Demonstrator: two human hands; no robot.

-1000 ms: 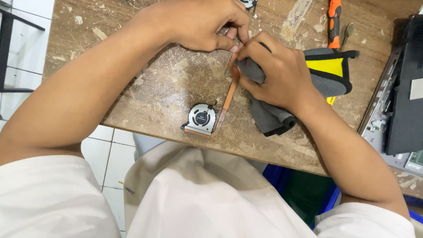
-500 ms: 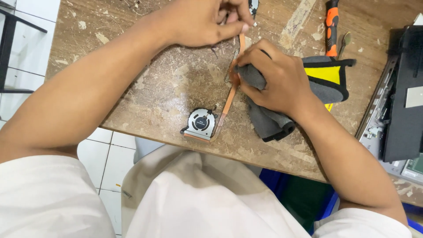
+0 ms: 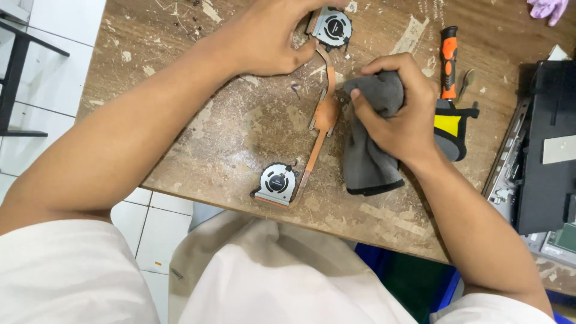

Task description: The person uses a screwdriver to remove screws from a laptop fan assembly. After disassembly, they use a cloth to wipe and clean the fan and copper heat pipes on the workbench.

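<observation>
Two hands work one part: your left hand (image 3: 270,39) pins the upper round fan (image 3: 332,27) of the twin-fan copper heat-pipe cooling assembly (image 3: 324,114), flat on the scarred wooden desk (image 3: 198,120), apparently to steady it. Your right hand (image 3: 402,114) is closed on a bunched grey cloth (image 3: 369,144) just beside the copper plate. An orange-handled tool (image 3: 449,60) lies beyond.

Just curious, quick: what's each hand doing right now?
Left hand: closed on the far fan, pinning it to the table.
Right hand: closed on a grey cloth.
</observation>
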